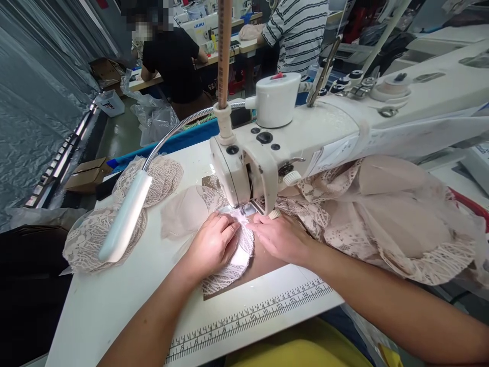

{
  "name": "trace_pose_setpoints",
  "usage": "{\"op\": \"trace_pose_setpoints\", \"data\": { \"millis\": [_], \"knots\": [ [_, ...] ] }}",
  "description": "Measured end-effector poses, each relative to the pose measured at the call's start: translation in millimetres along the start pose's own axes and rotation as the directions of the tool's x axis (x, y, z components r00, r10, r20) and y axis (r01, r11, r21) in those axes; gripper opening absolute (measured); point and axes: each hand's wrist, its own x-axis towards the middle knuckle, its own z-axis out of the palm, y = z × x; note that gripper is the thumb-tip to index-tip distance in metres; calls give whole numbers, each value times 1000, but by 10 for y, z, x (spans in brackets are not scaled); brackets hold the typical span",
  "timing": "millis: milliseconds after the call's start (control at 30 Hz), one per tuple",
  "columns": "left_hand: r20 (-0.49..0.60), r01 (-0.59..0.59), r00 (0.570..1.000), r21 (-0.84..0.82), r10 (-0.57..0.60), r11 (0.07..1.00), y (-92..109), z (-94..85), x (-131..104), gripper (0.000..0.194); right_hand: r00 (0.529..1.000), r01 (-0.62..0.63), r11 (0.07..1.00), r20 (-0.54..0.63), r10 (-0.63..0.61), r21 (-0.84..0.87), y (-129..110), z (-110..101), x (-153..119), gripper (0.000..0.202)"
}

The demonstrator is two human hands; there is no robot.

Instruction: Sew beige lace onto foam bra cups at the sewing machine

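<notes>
A curved beige lace fabric piece lies under the needle area of a white sewing machine, brightly lit there. My left hand presses on its left side, fingers bent and drawn together with the thumb against the cloth. From the right, my right hand has its fingertips at the edge of the same piece, close to the presser foot; its fingers are closed together. The needle tip is hidden by the machine head and my fingers. Left of the head lies a sheer beige cup piece.
Stacked lace cup pieces lie at the left beneath a gooseneck lamp. More joined beige lace pieces are heaped on the right. A printed ruler strip runs along the table's front edge. Two people sit at machines beyond.
</notes>
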Motion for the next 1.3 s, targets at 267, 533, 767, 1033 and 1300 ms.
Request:
{"op": "trace_pose_setpoints", "data": {
  "millis": [267,533,767,1033,1300],
  "knots": [
    [33,-20,999,111,17,994,-50,21,15,28,999,-46,997,-15,45,-56,8,16,49,30],
    [87,-109,991,41,105,993,-11,76,-19,40,983,-101,995,-153,102,16,11,30,43,28],
    [56,-107,993,-7,107,994,-24,112,-40,41,999,-6,1000,-41,6,0,8,31,33,26],
    [41,-52,998,-13,52,999,-32,81,3,39,998,-64,997,-3,64,-31,0,63,60,29],
    [52,-39,998,12,38,999,-46,108,15,41,995,-97,995,28,98,-38,-12,86,84,30]
  ]
}}
